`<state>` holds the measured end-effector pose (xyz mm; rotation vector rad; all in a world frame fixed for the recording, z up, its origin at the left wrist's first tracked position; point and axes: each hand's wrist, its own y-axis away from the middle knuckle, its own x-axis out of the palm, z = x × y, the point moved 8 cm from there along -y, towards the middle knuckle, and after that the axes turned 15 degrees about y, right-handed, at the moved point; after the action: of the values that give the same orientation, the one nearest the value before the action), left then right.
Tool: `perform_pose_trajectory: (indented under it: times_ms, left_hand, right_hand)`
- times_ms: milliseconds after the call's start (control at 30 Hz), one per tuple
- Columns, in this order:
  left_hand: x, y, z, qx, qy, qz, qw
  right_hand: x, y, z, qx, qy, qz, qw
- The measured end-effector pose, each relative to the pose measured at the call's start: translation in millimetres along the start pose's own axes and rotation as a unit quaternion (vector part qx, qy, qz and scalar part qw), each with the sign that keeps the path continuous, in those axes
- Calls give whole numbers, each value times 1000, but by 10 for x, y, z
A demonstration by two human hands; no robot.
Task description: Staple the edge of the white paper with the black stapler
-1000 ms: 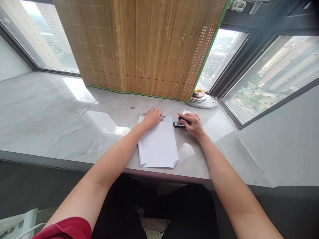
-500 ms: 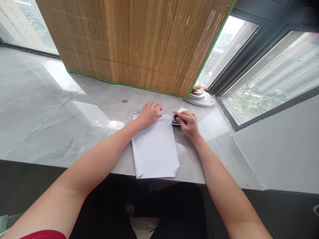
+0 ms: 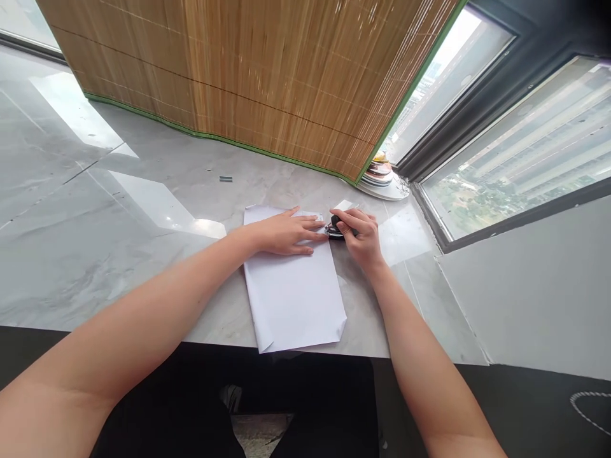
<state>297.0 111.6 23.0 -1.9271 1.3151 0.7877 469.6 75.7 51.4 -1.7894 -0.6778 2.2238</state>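
Note:
White paper sheets (image 3: pixel 296 299) lie on the marble-look counter, with their near corners curled or folded. My left hand (image 3: pixel 289 233) rests flat across the upper part of the paper, fingers spread and pointing right. At the paper's upper right edge my right hand (image 3: pixel 361 234) grips a black stapler (image 3: pixel 335 234), its fingers wrapped over the top. The stapler's front end meets the edge of the paper, close to my left fingertips. Whether its jaws are pressed together cannot be made out. Printed text near that corner is mostly covered by my left hand.
Two short staple strips (image 3: pixel 226 179) lie on the counter (image 3: pixel 157 273) to the left. A bamboo blind (image 3: pixel 248 76) hangs down at the back. Stacked plates (image 3: pixel 384 186) stand in the corner by the window (image 3: pixel 525 159). A small white piece (image 3: pixel 344 205) lies behind the stapler.
My left hand has slid down and flattened over the printed corner, fingers now stretched toward the stapler. My right hand keeps its hold on the stapler. The camera view has shifted slightly.

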Motion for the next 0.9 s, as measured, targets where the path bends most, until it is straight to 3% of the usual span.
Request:
perform_pose_trajectory:
  times_ms: [333,900]
  left_hand:
    - [-29,32,46,-42,38,29,998]
    - [0,36,39,-29,25,62,997]
  right_hand:
    - [10,6,55,-2,22,3,1000]
    - [22,12,98,1,55,-22,998]
